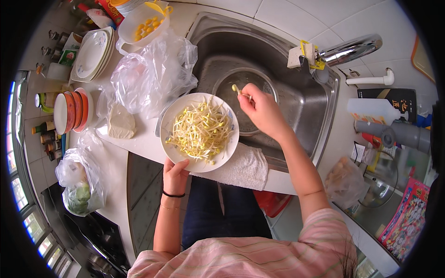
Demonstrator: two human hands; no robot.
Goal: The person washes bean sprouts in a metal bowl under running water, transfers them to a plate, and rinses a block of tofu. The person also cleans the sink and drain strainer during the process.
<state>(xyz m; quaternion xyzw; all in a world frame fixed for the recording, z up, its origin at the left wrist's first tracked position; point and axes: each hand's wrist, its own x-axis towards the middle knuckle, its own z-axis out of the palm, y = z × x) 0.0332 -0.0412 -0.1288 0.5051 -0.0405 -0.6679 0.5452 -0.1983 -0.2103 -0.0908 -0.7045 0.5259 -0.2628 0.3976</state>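
Observation:
My left hand (176, 177) grips the lower rim of a white plate (232, 147), its thumb on top. A heap of bean sprouts (201, 132) covers the middle of the plate. Over the sink, my right hand (259, 109) pinches a bean sprout (235, 89) between thumb and fingers, its yellow head pointing up and left. Below that hand, a round metal bowl (226, 78) rests in the stainless steel sink (299, 114), partly hidden by the hand and the plate. A white towel (248, 166) lies on the counter edge, right of and partly under the plate.
Left of the sink are clear plastic bags (149, 73), a pale wrapped block (121, 121), stacked plates (92, 54), red-orange bowls (71, 109) and a plastic container with egg yolks (144, 38). A chrome faucet (351, 50) reaches over the sink's right corner, beside a sponge (296, 57). Bagged vegetables (80, 194) sit lower left.

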